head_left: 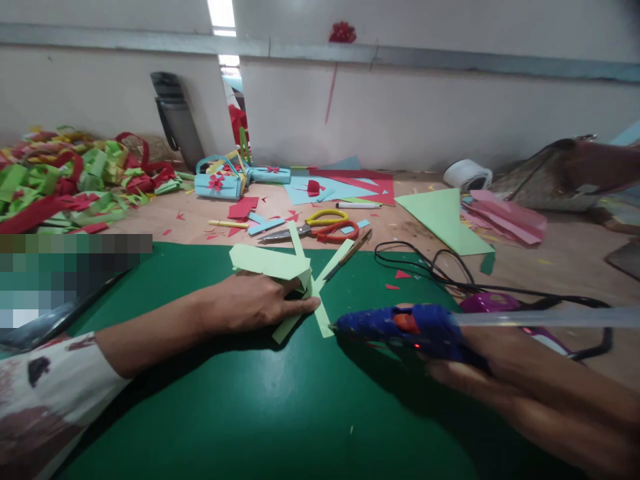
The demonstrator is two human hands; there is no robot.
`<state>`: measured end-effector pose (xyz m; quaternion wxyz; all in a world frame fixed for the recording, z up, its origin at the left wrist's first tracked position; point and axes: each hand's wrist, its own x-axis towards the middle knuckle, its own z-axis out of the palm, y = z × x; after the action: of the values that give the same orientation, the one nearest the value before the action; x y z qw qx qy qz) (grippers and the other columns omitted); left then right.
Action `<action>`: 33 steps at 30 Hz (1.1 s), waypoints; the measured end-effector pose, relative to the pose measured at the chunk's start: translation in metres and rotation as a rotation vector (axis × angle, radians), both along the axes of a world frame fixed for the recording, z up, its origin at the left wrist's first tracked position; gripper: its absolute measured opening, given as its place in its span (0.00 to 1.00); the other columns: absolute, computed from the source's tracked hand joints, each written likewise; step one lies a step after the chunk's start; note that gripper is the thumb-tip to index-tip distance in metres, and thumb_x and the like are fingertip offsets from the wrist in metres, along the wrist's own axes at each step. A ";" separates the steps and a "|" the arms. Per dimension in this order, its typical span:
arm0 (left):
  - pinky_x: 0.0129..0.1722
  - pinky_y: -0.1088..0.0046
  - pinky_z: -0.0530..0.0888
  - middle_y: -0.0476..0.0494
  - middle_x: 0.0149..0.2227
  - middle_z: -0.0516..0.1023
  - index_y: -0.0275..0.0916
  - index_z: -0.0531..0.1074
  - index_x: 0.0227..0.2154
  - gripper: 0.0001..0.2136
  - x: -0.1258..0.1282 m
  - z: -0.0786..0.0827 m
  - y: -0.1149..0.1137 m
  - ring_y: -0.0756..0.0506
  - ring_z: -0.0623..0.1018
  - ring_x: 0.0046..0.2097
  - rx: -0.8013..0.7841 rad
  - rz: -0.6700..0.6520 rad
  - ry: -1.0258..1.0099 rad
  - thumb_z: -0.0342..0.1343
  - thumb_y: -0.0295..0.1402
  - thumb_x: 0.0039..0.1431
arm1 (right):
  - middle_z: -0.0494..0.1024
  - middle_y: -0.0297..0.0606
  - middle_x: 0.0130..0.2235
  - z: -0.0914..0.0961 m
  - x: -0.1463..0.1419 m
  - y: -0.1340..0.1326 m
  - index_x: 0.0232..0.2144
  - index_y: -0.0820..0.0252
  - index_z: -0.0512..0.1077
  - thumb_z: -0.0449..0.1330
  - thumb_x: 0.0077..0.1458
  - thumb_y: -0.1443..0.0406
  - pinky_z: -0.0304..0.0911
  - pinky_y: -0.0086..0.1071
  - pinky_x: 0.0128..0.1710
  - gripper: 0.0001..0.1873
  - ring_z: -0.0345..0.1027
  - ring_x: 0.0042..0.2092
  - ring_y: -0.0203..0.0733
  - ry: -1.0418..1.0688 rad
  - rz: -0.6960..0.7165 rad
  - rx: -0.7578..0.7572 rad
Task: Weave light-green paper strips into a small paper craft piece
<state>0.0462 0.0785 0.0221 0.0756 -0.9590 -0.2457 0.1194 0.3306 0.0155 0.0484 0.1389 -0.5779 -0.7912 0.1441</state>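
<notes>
Item: pale green paper strips [295, 280], folded and crossed, lying on the green mat [260, 413] at centre.

Left hand [255, 303]: flat, fingers together and pressed down on the strips, pinning them; nothing pinched.

Right hand [480, 363]: closed round the grip of the blue glue gun [400, 323], nozzle pointing to 9 o'clock and just beside the end of a strip, close to my left fingertips. A clear glue stick juts from the back toward 3 o'clock; a red light shows underneath (so I take it to be hot).

Hazards, as I judge them: hot glue or the nozzle could catch my left fingertips, they sit that near; thin paper could shift or buckle if my press eases; the black cord [425, 267], looped at 2 o'clock, could snag and drag the gun off line; a drip would foul the mat.

Materials: strips matte, light, sharply creased; mat smooth, dull, dark green; gun hard plastic with an orange trigger.

Surrounds: scissors [315, 230] with yellow and red handles at 12 o'clock; green paper triangle [443, 217] at 1 o'clock; heap of red and green paper loops [65, 177] at 10 o'clock; white tape roll [467, 175] farther off at 1 o'clock.
</notes>
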 end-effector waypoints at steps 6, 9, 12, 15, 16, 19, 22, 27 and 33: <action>0.24 0.74 0.68 0.35 0.45 0.72 0.44 0.58 0.59 0.24 0.000 0.002 -0.001 0.43 0.77 0.34 -0.010 0.010 -0.019 0.43 0.20 0.62 | 0.79 0.33 0.28 0.003 -0.002 -0.001 0.29 0.52 0.74 0.50 0.53 0.51 0.68 0.31 0.24 0.17 0.72 0.26 0.44 -0.033 0.100 -0.110; 0.23 0.76 0.66 0.36 0.45 0.72 0.45 0.55 0.61 0.24 -0.001 0.000 -0.001 0.44 0.77 0.32 -0.008 0.013 -0.023 0.42 0.22 0.63 | 0.79 0.31 0.28 0.001 0.000 0.001 0.27 0.51 0.72 0.51 0.54 0.55 0.67 0.30 0.22 0.13 0.71 0.25 0.43 -0.045 0.099 -0.067; 0.21 0.77 0.64 0.37 0.46 0.71 0.47 0.53 0.62 0.24 -0.001 -0.002 0.000 0.46 0.76 0.31 -0.003 0.025 -0.011 0.42 0.24 0.64 | 0.80 0.32 0.32 0.000 0.009 0.002 0.37 0.48 0.72 0.51 0.56 0.55 0.68 0.33 0.25 0.11 0.73 0.30 0.45 -0.041 0.143 0.219; 0.21 0.77 0.62 0.36 0.47 0.71 0.47 0.53 0.62 0.25 -0.002 -0.004 0.000 0.46 0.76 0.31 0.024 0.029 0.004 0.42 0.24 0.64 | 0.74 0.39 0.47 -0.003 0.018 0.006 0.53 0.49 0.62 0.52 0.58 0.60 0.68 0.37 0.40 0.20 0.70 0.45 0.48 -0.125 0.142 0.481; 0.21 0.76 0.62 0.36 0.47 0.71 0.47 0.53 0.62 0.25 -0.002 -0.006 0.001 0.46 0.76 0.31 0.035 0.024 -0.002 0.42 0.23 0.63 | 0.73 0.41 0.47 -0.005 0.020 0.009 0.55 0.51 0.60 0.52 0.58 0.62 0.67 0.36 0.39 0.22 0.70 0.45 0.47 -0.161 0.162 0.562; 0.22 0.76 0.65 0.36 0.45 0.72 0.45 0.55 0.60 0.24 -0.004 -0.009 0.001 0.45 0.76 0.32 0.073 -0.015 -0.058 0.42 0.21 0.62 | 0.74 0.44 0.41 -0.011 0.020 0.017 0.56 0.58 0.61 0.48 0.56 0.73 0.64 0.37 0.32 0.25 0.70 0.37 0.49 -0.525 0.093 0.683; 0.23 0.76 0.66 0.36 0.44 0.73 0.43 0.58 0.59 0.23 -0.004 -0.012 0.001 0.45 0.77 0.32 0.137 -0.065 -0.110 0.44 0.21 0.61 | 0.75 0.44 0.34 -0.016 0.012 0.026 0.57 0.58 0.62 0.45 0.55 0.78 0.60 0.37 0.28 0.29 0.69 0.33 0.50 -0.863 0.011 0.690; 0.23 0.75 0.69 0.36 0.40 0.74 0.41 0.59 0.58 0.23 -0.004 -0.015 0.001 0.45 0.77 0.30 0.190 -0.089 -0.128 0.47 0.21 0.61 | 0.75 0.50 0.37 -0.020 -0.004 0.041 0.61 0.56 0.57 0.42 0.57 0.78 0.60 0.38 0.33 0.31 0.70 0.38 0.52 -0.918 -0.134 0.481; 0.22 0.77 0.68 0.37 0.38 0.74 0.40 0.61 0.57 0.22 -0.005 -0.017 0.003 0.48 0.75 0.27 0.176 -0.103 -0.189 0.46 0.21 0.61 | 0.74 0.51 0.42 -0.026 -0.012 0.048 0.59 0.57 0.60 0.43 0.55 0.80 0.59 0.42 0.39 0.32 0.69 0.43 0.54 -0.836 -0.094 0.364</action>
<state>0.0413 0.0813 0.0046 0.1418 -0.9670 -0.2118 0.0023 0.3185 0.0630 0.0219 -0.0868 -0.5880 -0.7645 -0.2493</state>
